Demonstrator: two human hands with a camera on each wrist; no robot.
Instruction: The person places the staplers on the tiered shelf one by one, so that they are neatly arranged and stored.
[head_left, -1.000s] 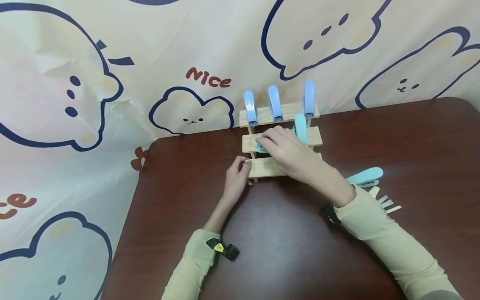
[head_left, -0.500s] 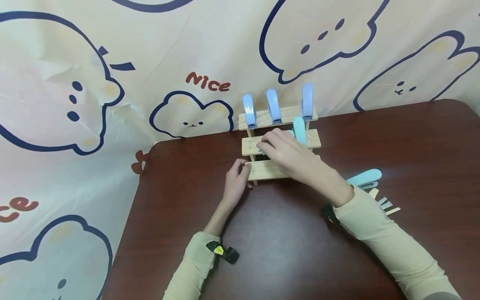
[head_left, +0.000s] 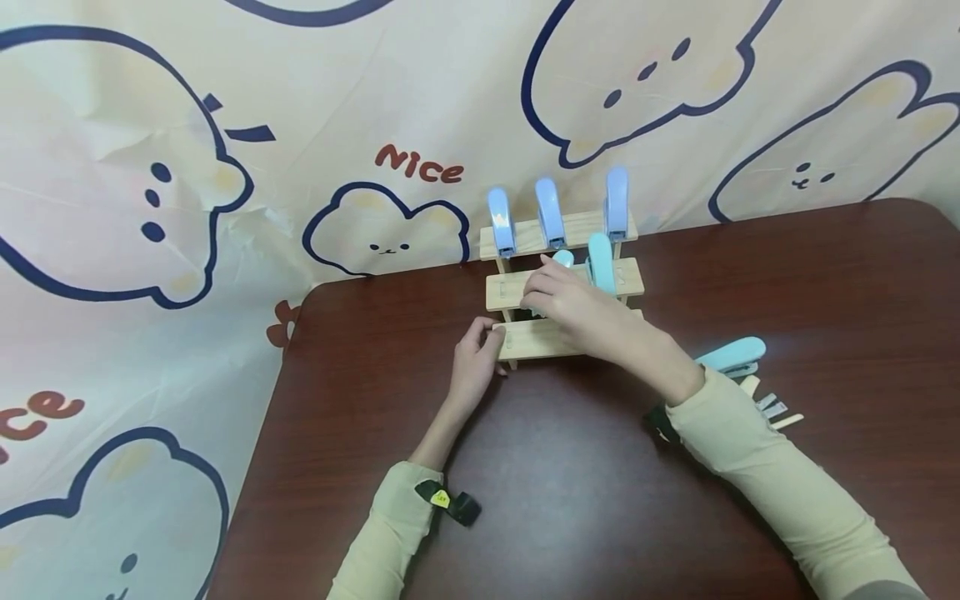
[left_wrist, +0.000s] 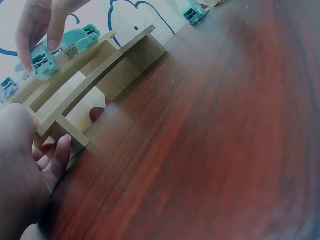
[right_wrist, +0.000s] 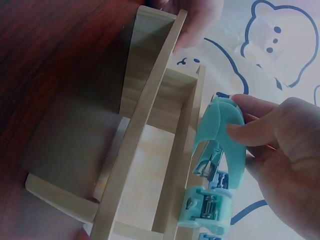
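A three-tier wooden display rack (head_left: 534, 340) stands against the back of the table. My left hand (head_left: 472, 362) grips the left end of its lowest board, thumb on top. Over the middle board, my right hand (head_left: 581, 308) holds a teal stapler (right_wrist: 220, 120) between thumb and fingers. In the head view the hand covers most of it; a rounded teal end shows behind the fingers. Another teal stapler (head_left: 601, 262) stands on the same board to the right. The top board carries three blue staplers, at left (head_left: 501, 221), middle (head_left: 550, 212) and right (head_left: 617, 202).
Right of the rack, a further teal stapler (head_left: 733, 356) lies on the dark wood table (head_left: 555, 500). Beside the right sleeve (head_left: 780, 467) are some small pale strips (head_left: 772, 407), partly covered. A cartoon-printed cloth (head_left: 420, 83) hangs right behind the rack.
My right hand has shifted slightly to the right, and the stapler in it has turned, so its rounded end now shows behind the hand. The left hand keeps its grip on the rack.
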